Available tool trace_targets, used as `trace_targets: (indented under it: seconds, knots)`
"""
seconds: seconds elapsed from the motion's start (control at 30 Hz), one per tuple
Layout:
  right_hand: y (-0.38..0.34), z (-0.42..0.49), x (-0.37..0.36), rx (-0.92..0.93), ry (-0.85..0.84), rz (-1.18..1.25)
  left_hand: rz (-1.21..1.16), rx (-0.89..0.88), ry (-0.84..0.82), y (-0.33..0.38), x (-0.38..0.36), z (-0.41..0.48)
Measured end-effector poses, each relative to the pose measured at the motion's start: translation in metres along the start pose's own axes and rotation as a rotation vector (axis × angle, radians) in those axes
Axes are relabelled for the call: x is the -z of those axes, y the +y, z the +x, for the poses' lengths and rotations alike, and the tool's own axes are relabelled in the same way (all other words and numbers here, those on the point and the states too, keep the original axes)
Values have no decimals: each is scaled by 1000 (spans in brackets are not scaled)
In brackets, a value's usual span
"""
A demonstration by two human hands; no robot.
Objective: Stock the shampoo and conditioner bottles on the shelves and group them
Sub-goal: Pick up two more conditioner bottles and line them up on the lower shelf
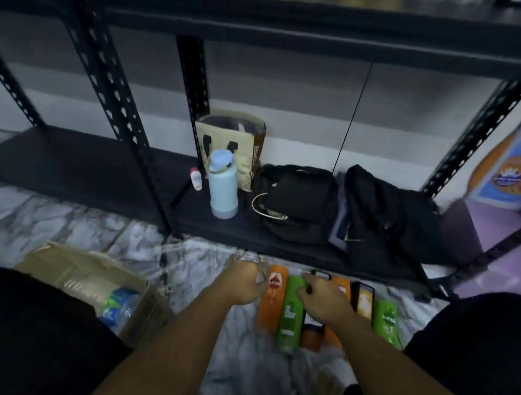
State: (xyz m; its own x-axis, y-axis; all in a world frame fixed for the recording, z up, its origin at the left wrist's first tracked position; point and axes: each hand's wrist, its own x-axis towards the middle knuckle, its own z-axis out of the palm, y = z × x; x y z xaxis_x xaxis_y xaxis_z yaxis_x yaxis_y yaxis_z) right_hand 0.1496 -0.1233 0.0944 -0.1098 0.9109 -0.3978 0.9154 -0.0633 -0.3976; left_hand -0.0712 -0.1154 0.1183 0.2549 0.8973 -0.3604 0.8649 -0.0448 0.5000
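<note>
Orange and green plastic bottles (325, 308) lie side by side on a pale crinkled sheet (243, 364) on the floor, caps pointing toward the black metal shelf (102, 169). Among them are an orange bottle (271, 298) with a red logo, a bright green bottle (290, 316), a dark one with a yellow label (364, 301) and another green bottle (387, 322) at the far right. The left hand (245, 283) rests curled against the orange bottle's side; the right hand (323, 299) lies over the middle bottles, fingers bent, whether clamped I cannot tell. A cardboard box (80, 278) sits to the left.
</note>
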Motion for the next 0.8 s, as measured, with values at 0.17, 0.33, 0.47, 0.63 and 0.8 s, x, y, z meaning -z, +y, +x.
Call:
trace_targets:
  seconds: [0.17,0.33,0.47,0.63,0.8]
  knots:
    - [16,15,-24,-77,-116,-8,-33,83,-100,-15,-28,15]
    - [27,29,-49,-158,-157,113,-47,76,-162,-26,-50,34]
    - [31,44,-65,-179,-154,176,-69,103,-186,-37,-73,54]
    - [44,71,-88,-214,-150,257,-135,129,-180,-56,-108,84]
    - [46,100,-107,-305,-69,358,-268,206,-139,-63,-132,114]
